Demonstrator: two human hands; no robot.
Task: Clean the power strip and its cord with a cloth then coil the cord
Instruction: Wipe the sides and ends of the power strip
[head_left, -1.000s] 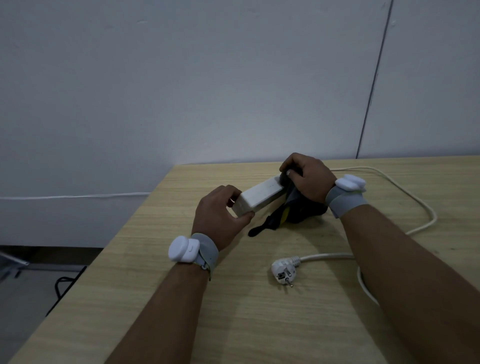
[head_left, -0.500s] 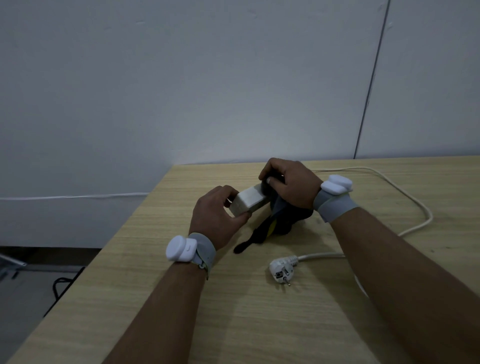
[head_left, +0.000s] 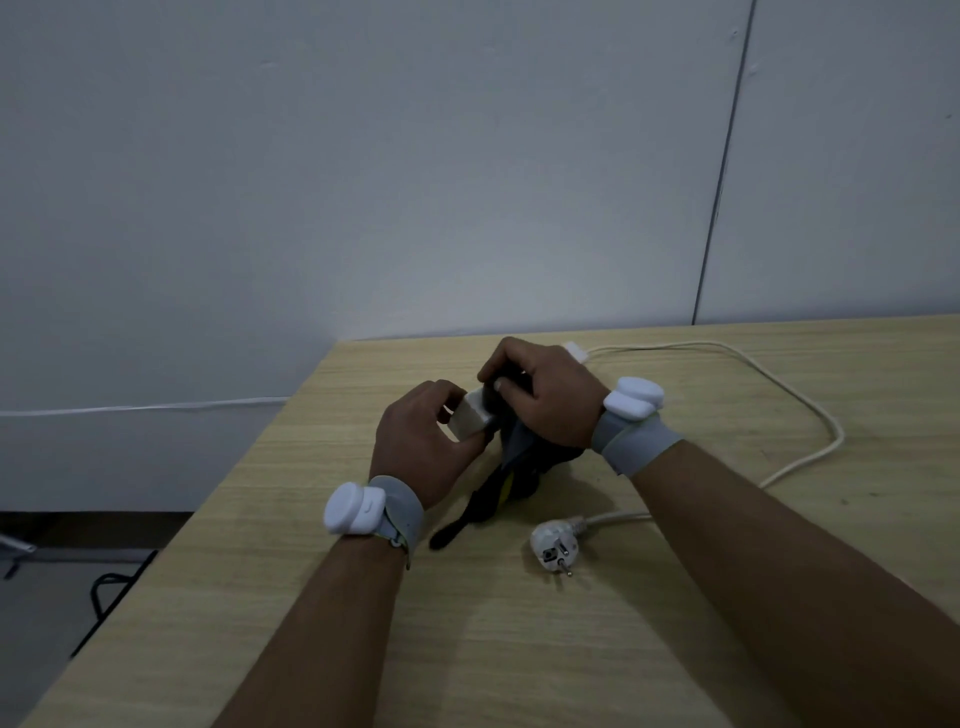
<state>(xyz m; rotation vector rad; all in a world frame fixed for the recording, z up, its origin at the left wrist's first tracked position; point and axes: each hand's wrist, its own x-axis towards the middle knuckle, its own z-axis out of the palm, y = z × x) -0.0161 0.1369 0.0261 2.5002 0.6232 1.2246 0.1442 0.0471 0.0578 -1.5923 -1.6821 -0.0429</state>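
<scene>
My left hand grips the near end of the white power strip, held just above the wooden table. My right hand holds a dark cloth wrapped over the strip, right beside my left hand; most of the strip is hidden under it. The cloth's loose end hangs down to the tabletop. The strip's far end peeks out behind my right wrist. Its white cord loops across the right side of the table and ends in a white plug lying near my right forearm.
The table's left edge drops to a dark floor with a black cable. A plain white wall stands right behind the table, with a thin white line running along it at the left.
My right hand with the cloth has slid left along the strip toward my left hand, covering nearly all of it. My left hand has kept its hold.
</scene>
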